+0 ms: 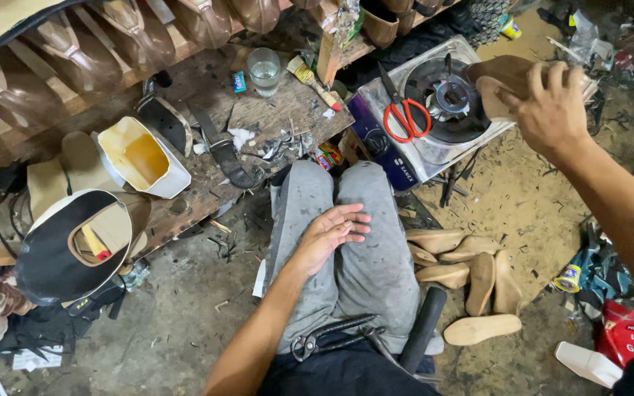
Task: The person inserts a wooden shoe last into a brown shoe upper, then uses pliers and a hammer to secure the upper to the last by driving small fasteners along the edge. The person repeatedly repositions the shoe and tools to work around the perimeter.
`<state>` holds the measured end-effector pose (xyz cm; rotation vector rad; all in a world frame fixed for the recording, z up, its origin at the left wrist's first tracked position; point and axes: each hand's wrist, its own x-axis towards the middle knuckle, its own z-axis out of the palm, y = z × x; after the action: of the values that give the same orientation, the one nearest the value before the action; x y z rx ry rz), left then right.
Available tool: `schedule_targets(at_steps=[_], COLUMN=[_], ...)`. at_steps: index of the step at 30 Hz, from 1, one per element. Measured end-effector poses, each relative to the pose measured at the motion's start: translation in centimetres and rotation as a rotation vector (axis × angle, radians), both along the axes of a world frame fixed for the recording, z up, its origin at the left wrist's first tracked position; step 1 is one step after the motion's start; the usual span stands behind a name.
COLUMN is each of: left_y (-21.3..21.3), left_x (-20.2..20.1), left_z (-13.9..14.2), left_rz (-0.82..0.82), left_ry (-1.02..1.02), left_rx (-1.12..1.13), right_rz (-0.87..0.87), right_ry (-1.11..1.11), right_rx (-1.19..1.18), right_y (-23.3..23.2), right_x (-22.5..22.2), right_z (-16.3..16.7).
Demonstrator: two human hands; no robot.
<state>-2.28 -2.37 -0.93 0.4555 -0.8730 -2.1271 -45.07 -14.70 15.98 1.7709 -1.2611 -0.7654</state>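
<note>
While the left hand (329, 233) rests open on the thigh, the right hand (544, 110) grips a tan sole (504, 77).

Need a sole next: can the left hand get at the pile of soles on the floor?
Probably yes: the left hand rests empty on the lap, and the soles lie uncovered just past the knee.

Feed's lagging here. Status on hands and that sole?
Right hand holds tan shoe sole over gas burner. Left hand open on lap. Red scissors lie on stove.
</note>
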Motion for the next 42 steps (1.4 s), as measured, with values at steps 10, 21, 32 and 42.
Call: schedule_targets(at_steps=[10, 21, 32, 42], left_y=[0.2, -1.3, -1.9, -4.1], left_x=[-0.6, -0.8, 1.7, -0.5], left_z=[1.0, 6.2, 16.7, 18.5], left_rz=[-0.002, 0.316, 0.545, 0.743], left_ry=[-0.073, 0.241, -0.353, -0.559], left_rx=[-0.053, 0.049, -0.456, -0.835], right_rz=[-0.825, -0.696, 0.026, -0.16], right_ry=[-2.354, -3.481, -1.669, -2.04], right_rx=[0.226, 1.593, 1.041, 1.086], right_y=[5.2, 22.1, 27.4, 25.0], right_x=[3.1, 21.0, 28.4, 26.5], right_z=[0.1, -10.7, -9.3, -6.9])
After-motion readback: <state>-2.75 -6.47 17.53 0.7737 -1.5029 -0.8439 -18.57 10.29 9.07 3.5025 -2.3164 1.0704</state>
